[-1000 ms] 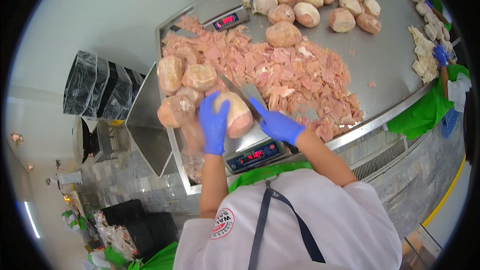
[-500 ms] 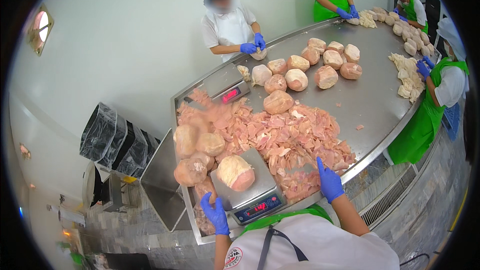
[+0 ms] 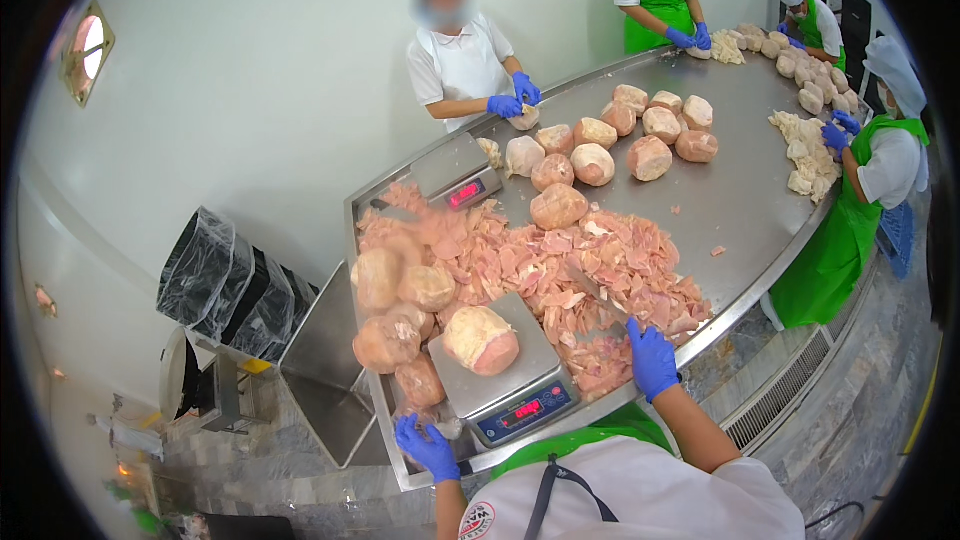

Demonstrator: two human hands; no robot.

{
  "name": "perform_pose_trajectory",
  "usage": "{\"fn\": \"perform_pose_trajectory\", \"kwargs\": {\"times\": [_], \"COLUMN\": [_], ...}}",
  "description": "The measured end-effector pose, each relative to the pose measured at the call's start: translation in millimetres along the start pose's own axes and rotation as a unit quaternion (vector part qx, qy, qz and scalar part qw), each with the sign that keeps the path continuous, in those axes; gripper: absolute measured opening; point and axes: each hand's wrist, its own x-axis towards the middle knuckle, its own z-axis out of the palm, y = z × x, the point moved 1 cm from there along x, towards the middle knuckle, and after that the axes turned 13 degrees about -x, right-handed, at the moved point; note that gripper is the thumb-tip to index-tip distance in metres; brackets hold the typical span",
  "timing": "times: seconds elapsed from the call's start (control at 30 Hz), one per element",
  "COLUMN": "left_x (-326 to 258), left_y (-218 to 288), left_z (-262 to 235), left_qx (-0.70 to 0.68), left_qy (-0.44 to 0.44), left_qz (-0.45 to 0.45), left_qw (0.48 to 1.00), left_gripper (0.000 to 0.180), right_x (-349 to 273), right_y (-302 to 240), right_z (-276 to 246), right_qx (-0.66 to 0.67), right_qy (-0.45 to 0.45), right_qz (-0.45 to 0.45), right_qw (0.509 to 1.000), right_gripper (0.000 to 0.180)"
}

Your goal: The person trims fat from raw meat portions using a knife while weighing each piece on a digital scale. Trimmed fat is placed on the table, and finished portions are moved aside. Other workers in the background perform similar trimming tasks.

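Left hand (image 3: 428,448) withdrawn since the earlier frame from the rounded meat joint (image 3: 482,341), now open-fingered by the rim of the steel table (image 3: 745,190); joint resting untouched on the digital bench scale (image 3: 490,395), pink end turned rightward; right hand (image 3: 654,363), well apart, clasping a knife (image 3: 603,294), blade over the pink meat trimmings (image 3: 640,250)
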Motion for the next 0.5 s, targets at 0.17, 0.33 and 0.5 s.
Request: {"fn": "perform_pose_trajectory", "kwargs": {"times": [0.17,0.33,0.5], "left_x": [-11,-5,11], "left_y": [-13,-30,-45], "left_z": [-4,-13,-29], "left_qx": [-0.067,-0.096,-0.094], "left_qy": [-0.041,-0.022,-0.018], "left_qz": [-0.069,-0.042,-0.053], "left_qw": [0.994,0.994,0.994], "left_gripper": [0.037,0.034,0.031], "right_x": [-5,-4,-2], "right_y": [-5,-12,-14], "right_z": [5,-9,0], "right_qx": [0.003,0.029,0.018], "right_qy": [0.001,-0.012,0.018], "right_qz": [0.031,0.073,0.084], "right_qw": [1.0,0.997,0.996], "right_gripper": [0.055,0.052,0.049]}}
